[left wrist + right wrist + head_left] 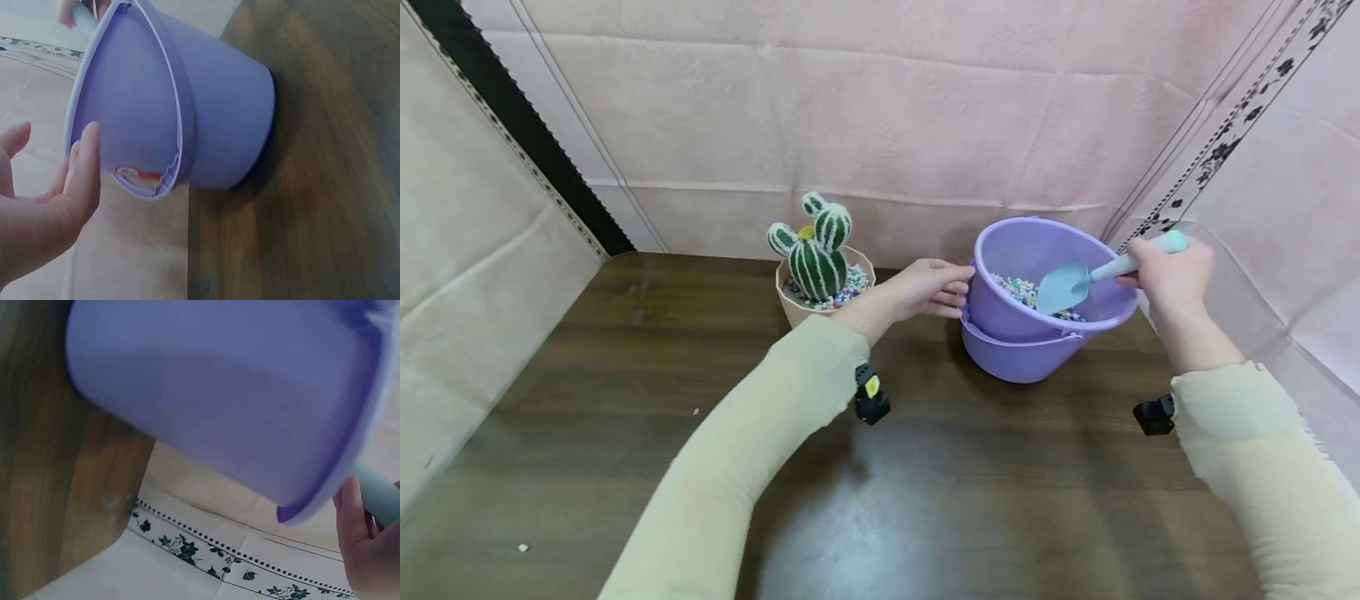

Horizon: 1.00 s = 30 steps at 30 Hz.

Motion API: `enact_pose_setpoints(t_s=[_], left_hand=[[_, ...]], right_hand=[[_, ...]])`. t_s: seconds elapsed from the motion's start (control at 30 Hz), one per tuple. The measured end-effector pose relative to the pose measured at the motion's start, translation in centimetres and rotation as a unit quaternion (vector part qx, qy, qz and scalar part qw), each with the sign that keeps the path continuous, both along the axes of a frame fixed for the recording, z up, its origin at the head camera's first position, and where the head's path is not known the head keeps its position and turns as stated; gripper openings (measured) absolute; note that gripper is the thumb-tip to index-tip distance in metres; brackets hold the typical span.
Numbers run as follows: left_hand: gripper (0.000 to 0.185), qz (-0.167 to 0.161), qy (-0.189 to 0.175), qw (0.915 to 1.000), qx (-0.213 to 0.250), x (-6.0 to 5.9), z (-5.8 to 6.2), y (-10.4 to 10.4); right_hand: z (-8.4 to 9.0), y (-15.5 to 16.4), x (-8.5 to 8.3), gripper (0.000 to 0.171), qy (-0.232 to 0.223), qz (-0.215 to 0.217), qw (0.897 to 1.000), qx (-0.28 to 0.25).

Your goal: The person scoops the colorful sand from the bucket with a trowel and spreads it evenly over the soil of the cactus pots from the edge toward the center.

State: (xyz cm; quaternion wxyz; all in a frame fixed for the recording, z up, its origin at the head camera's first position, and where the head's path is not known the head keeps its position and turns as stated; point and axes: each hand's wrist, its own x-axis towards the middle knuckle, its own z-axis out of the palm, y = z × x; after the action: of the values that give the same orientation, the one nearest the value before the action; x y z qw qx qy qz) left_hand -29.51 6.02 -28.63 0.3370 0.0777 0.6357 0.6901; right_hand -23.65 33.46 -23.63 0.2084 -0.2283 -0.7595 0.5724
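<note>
A purple bucket (1018, 362) stands on the table with small pastel pebbles (1017, 288) inside. My left hand (928, 289) reaches to its left side, fingers nearly straight and fingertips right at the rim. In the left wrist view, the thumb of that hand (47, 206) is spread away from the fingers. On the bucket's other side, my right hand (1172, 271) grips the handle of a light blue toy shovel (1063, 287). The shovel's blade reaches into the bucket, over the pebbles. In the right wrist view the bucket wall (206, 394) covers the blade.
Left of the bucket stands a pot (793, 310) holding a knitted cactus (817, 268) and similar pebbles, close to my left forearm. Pale cloth (850, 108) hangs behind and at both sides of the wooden table (925, 500). A tiny pale bit (523, 547) lies at front left.
</note>
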Motion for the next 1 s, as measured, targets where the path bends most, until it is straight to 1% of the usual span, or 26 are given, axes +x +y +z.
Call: enact_pose_setpoints(t_s=[0.03, 0.1, 0.13, 0.17, 0.2, 0.3, 0.37, 0.47, 0.53, 0.63, 0.77, 0.87, 0.93, 1.0], left_hand=[[0.050, 0.016, -0.006, 0.9998, 0.012, -0.2, 0.0, 0.5], [0.052, 0.050, -0.021, 0.9980, 0.033, -0.4, -0.1, 1.7], [0.055, 0.063, -0.029, 0.9966, 0.043, -0.5, -0.2, 2.2], [0.058, 0.075, -0.036, 0.9952, 0.053, -0.5, -0.4, 2.6], [0.060, 0.083, -0.044, 0.9937, 0.061, -0.5, -0.5, 3.1], [0.062, 0.106, -0.060, 0.9896, 0.076, -0.4, -1.0, 4.0], [0.060, 0.113, -0.064, 0.9874, 0.091, -0.4, -1.2, 4.4], [0.056, 0.123, -0.066, 0.9835, 0.115, -0.4, -1.3, 4.8], [0.055, 0.124, -0.065, 0.9822, 0.126, -0.4, -1.3, 4.9], [0.054, 0.123, -0.065, 0.9820, 0.128, -0.4, -1.3, 4.9], [0.054, 0.123, -0.063, 0.9833, 0.118, -0.5, -1.2, 4.9], [0.052, 0.125, -0.060, 0.9839, 0.113, -0.4, -1.1, 4.9], [0.051, 0.126, -0.058, 0.9841, 0.111, -0.4, -1.1, 4.8], [0.051, 0.127, -0.057, 0.9839, 0.112, -0.3, -1.0, 4.8]], right_hand=[[-0.3, 0.0, -0.1, 0.004, -0.025, 0.006, 0.998, 0.058], [-1.0, 0.0, -0.3, 0.008, -0.065, 0.020, 0.987, 0.145], [-1.2, 0.0, -0.3, 0.012, -0.083, 0.028, 0.980, 0.181], [-1.4, -0.1, -0.3, 0.016, -0.095, 0.039, 0.973, 0.205], [-1.6, -0.3, -0.4, 0.017, -0.097, 0.050, 0.971, 0.214], [-2.1, -0.7, -0.6, 0.017, -0.088, 0.082, 0.972, 0.204], [-2.2, -1.0, -0.7, 0.017, -0.083, 0.093, 0.972, 0.200], [-2.3, -1.2, -0.8, 0.016, -0.072, 0.114, 0.979, 0.154], [-2.4, -1.2, -0.8, 0.013, -0.068, 0.119, 0.983, 0.119], [-2.4, -1.1, -0.7, 0.008, -0.060, 0.125, 0.988, 0.069], [-2.3, -1.2, -0.6, 0.007, -0.053, 0.122, 0.990, 0.047], [-2.1, -1.3, -0.5, 0.006, -0.053, 0.119, 0.990, 0.045], [-2.0, -1.4, -0.4, 0.006, -0.039, 0.118, 0.992, 0.018], [-2.0, -1.7, -0.4, 0.009, -0.020, 0.119, 0.993, -0.019]])
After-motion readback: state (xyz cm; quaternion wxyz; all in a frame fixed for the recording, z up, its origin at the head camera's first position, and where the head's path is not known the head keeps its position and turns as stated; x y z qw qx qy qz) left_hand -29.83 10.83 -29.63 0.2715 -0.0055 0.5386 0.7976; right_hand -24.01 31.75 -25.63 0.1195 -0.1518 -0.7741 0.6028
